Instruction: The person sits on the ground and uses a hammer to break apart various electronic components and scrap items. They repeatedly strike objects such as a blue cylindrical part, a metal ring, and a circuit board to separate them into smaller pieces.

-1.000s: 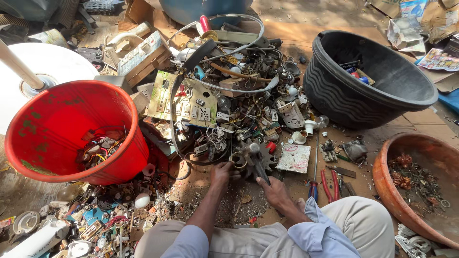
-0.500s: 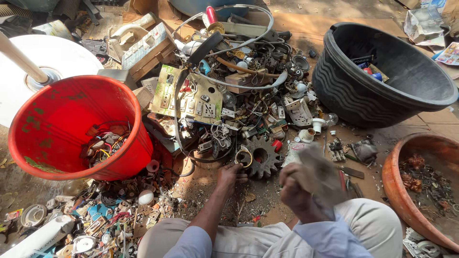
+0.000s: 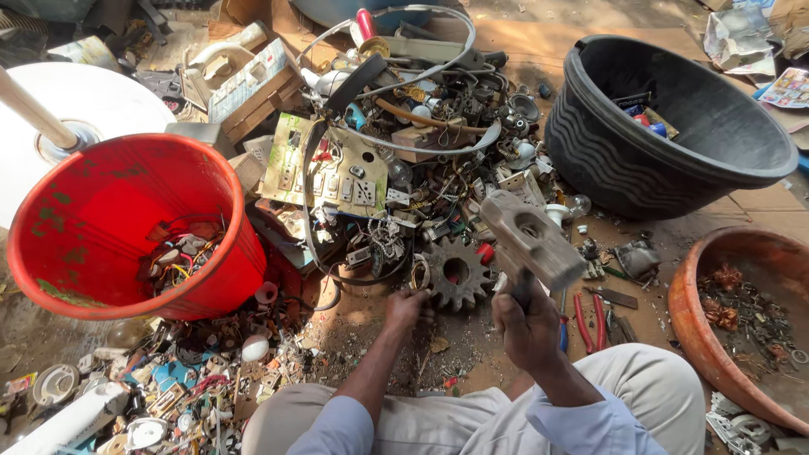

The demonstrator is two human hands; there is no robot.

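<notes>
- Right hand closed round the handle of a raised hammer with a worn grey block head, head poised above the ground.
- Left hand fingers curled on the edge of a dark toothed steel gear, pinning it flat on the ground at the near edge of the scrap heap.
- Red plastic bucket to the left; black ribbed tub at far right.
- Judgement: keep fingertips clear of the teeth, strike square, gear steady.

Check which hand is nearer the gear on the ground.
Left. The left hand sits at the gear's lower left edge, fingers about touching it. The right hand grips a hammer, raised just right of it.
</notes>
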